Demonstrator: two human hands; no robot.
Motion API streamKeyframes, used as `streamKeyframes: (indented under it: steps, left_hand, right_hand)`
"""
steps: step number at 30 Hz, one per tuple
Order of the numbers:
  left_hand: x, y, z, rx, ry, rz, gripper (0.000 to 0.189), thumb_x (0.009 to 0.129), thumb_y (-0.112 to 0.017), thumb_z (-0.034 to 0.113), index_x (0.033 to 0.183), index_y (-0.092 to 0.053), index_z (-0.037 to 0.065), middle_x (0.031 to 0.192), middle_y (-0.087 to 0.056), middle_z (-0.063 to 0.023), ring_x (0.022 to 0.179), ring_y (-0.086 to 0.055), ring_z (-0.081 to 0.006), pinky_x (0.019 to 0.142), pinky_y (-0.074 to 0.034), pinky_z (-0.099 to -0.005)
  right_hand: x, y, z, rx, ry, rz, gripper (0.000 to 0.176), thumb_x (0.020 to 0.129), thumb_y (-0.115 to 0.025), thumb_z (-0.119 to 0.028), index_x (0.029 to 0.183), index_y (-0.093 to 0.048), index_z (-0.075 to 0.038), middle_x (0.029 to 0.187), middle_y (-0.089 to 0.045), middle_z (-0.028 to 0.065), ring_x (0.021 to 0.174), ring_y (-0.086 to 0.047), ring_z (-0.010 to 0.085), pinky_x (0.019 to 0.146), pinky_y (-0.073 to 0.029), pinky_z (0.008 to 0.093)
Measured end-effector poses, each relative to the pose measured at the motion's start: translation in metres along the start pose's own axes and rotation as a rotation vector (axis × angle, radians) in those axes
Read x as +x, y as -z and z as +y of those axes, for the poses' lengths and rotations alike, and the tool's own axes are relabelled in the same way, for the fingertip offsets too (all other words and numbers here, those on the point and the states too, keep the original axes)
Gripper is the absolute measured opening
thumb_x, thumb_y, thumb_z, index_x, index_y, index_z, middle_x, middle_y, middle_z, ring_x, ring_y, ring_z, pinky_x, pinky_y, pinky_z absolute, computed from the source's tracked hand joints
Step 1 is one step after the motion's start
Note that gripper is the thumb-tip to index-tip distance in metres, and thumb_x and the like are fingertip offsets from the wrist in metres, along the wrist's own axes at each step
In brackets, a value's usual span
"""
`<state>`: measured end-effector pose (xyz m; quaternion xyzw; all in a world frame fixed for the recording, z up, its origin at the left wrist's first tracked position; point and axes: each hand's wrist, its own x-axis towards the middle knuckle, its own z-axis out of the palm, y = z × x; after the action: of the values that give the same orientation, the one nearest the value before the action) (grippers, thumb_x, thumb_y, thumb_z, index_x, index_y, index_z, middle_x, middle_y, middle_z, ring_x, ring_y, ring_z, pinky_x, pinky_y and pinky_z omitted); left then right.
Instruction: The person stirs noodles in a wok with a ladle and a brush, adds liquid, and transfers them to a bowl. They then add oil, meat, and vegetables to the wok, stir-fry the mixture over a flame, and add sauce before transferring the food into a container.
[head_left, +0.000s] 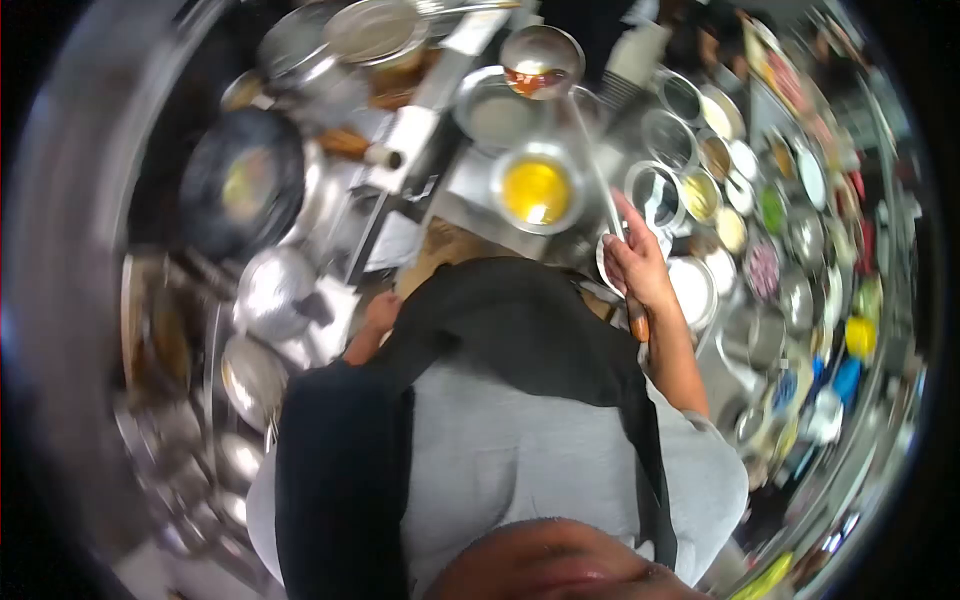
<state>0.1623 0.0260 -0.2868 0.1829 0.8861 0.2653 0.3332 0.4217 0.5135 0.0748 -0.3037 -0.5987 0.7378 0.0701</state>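
Observation:
My right hand (640,262) is wrapped round the long handle of a ladle (541,50); the handle's wooden end shows below my wrist. A reddish-brown liquid lies in the ladle's bowl, held over a metal basin (500,118) at the top middle. Just below it stands a metal bowl of yellow liquid (537,192). My left hand (381,310) is low at my left side, beside the dark apron (510,310). Its fingers are blurred and partly hidden, and I cannot make out anything in it.
On the left a dark wok (243,180) with something yellowish inside sits on the range, near metal ladles or pans (275,293). Several containers of ingredients crowd the right counter, among them a purple-pink one (762,268). A strainer (375,30) lies at the top left.

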Motion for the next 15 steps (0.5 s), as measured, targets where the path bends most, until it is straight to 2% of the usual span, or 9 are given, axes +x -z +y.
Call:
streamKeyframes:
  steps: [1, 3, 5, 8, 9, 10, 12, 13, 15]
  left_hand:
    - [0.0, 0.009, 0.02, 0.168, -0.042, 0.01, 0.031, 0.096, -0.064, 0.032, 0.109, -0.076, 0.007, 0.108, -0.075, -0.019, 0.104, -0.072, -0.0371, 0.092, -0.056, -0.045]
    - [-0.015, 0.034, 0.068, 0.027, -0.003, 0.073, 0.031, 0.095, -0.066, 0.03, 0.113, -0.076, 0.007, 0.109, -0.076, -0.0179, 0.104, -0.074, -0.033, 0.093, -0.057, -0.0417]
    - [-0.021, 0.056, 0.097, -0.054, -0.003, 0.128, 0.031, 0.095, -0.068, 0.03, 0.114, -0.075, 0.006, 0.108, -0.077, -0.0175, 0.102, -0.075, -0.0308, 0.092, -0.057, -0.04]
    - [-0.025, 0.072, 0.106, -0.202, -0.046, 0.175, 0.032, 0.095, -0.07, 0.028, 0.116, -0.074, 0.004, 0.106, -0.077, -0.0168, 0.099, -0.076, -0.0272, 0.09, -0.058, -0.037]
    - [-0.027, 0.075, 0.105, -0.281, -0.08, 0.177, 0.033, 0.095, -0.07, 0.027, 0.116, -0.073, 0.003, 0.105, -0.078, -0.0165, 0.097, -0.076, -0.0257, 0.089, -0.059, -0.0357]
    - [-0.034, 0.086, 0.116, -0.231, -0.103, 0.206, 0.033, 0.096, -0.069, 0.027, 0.117, -0.072, 0.001, 0.103, -0.078, -0.0165, 0.096, -0.076, -0.025, 0.087, -0.059, -0.0353]
    - [-0.04, 0.095, 0.114, -0.26, -0.121, 0.212, 0.033, 0.096, -0.069, 0.026, 0.118, -0.072, 0.002, 0.103, -0.078, -0.0165, 0.096, -0.076, -0.0248, 0.086, -0.059, -0.0354]
    - [-0.045, 0.094, 0.114, -0.295, -0.136, 0.209, 0.032, 0.097, -0.069, 0.025, 0.118, -0.072, 0.002, 0.103, -0.078, -0.0164, 0.095, -0.076, -0.0246, 0.086, -0.059, -0.0354]
    - [-0.056, 0.097, 0.122, -0.224, -0.114, 0.225, 0.031, 0.097, -0.069, 0.024, 0.118, -0.072, 0.003, 0.102, -0.078, -0.0163, 0.094, -0.076, -0.0248, 0.085, -0.059, -0.036]
  right_hand:
    - [0.013, -0.03, -0.014, -0.08, -0.038, -0.095, 0.069, 0.103, -0.051, 0.0, 0.166, -0.027, -0.017, 0.068, -0.044, -0.005, 0.044, -0.036, 0.0045, 0.036, -0.033, 0.0219]
    - [0.046, -0.097, -0.03, -0.127, -0.036, -0.283, 0.068, 0.104, -0.052, -0.002, 0.166, -0.028, -0.017, 0.071, -0.046, -0.0044, 0.044, -0.036, 0.0044, 0.038, -0.036, 0.0217]
    - [0.077, -0.163, -0.043, -0.151, -0.004, -0.484, 0.067, 0.104, -0.054, -0.005, 0.165, -0.031, -0.017, 0.064, -0.042, -0.0048, 0.043, -0.038, 0.0054, 0.039, -0.036, 0.0231]
    - [0.126, -0.254, -0.054, -0.146, 0.045, -0.737, 0.069, 0.102, -0.059, -0.009, 0.165, -0.03, -0.015, 0.062, -0.046, -0.0039, 0.043, -0.04, 0.007, 0.038, -0.035, 0.0248]
    - [0.135, -0.283, -0.058, -0.064, -0.026, -0.777, 0.069, 0.102, -0.059, -0.009, 0.165, -0.03, -0.015, 0.063, -0.048, -0.0031, 0.043, -0.042, 0.0078, 0.039, -0.036, 0.0254]
    - [0.163, -0.305, -0.041, 0.104, -0.068, -0.924, 0.068, 0.103, -0.059, -0.009, 0.164, -0.032, -0.018, 0.068, -0.048, -0.0027, 0.046, -0.043, 0.0063, 0.038, -0.033, 0.0249]
    - [0.223, -0.348, -0.003, 0.158, -0.176, -1.009, 0.068, 0.101, -0.058, -0.01, 0.164, -0.032, -0.017, 0.085, -0.066, 0.0087, 0.063, -0.064, 0.0188, 0.051, -0.05, 0.0336]
    - [0.236, -0.363, 0.023, 0.153, -0.184, -1.008, 0.068, 0.101, -0.058, -0.01, 0.164, -0.032, -0.017, 0.085, -0.066, 0.0087, 0.063, -0.064, 0.0188, 0.051, -0.05, 0.0336]
    - [0.25, -0.384, 0.064, -0.763, 0.64, -0.503, 0.069, 0.1, -0.059, -0.011, 0.163, -0.032, -0.014, 0.117, -0.072, 0.0206, 0.098, -0.073, 0.035, 0.083, -0.058, 0.0422]
